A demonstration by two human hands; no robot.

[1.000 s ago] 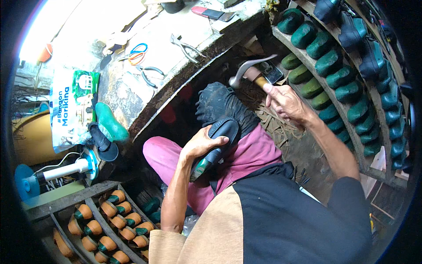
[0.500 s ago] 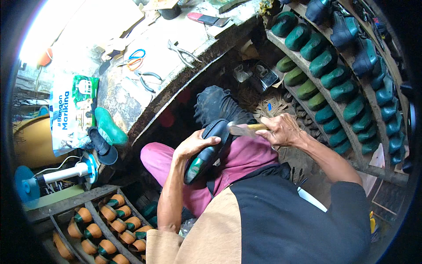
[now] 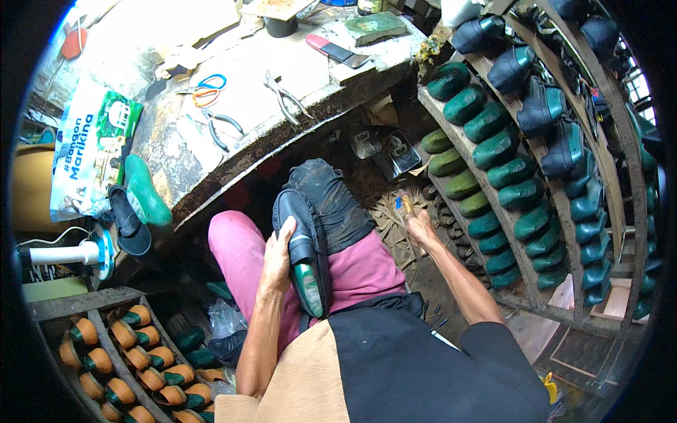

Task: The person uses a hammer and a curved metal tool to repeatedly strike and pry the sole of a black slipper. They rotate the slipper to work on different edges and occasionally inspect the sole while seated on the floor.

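A black loafer [image 3: 300, 222] sits on a green shoe last [image 3: 308, 285], its sole side turned away, over my lap. My left hand [image 3: 280, 247] grips it from the side, thumb across the upper. Under the shoe's toe, a dark wrinkled cloth [image 3: 328, 204] covers my knee. Off to the right, apart from the shoe, my right hand [image 3: 422, 229] is closed around the wooden handle of a hammer [image 3: 406, 204]. The hammer's head is hard to make out against the floor scraps.
On the workbench [image 3: 166, 144] ahead lie pliers [image 3: 283, 97], nippers [image 3: 220, 128], scissors [image 3: 206, 90] and a red-handled knife [image 3: 337, 51]. Racks of green lasts [image 3: 493, 151] and black shoes [image 3: 539, 106] stand right. Tan shoes [image 3: 99, 359] fill a rack at lower left.
My right hand has swung the hammer away from the shoe, down and to the right. The shoe now lies more upright along my lap. The whole view has shifted.
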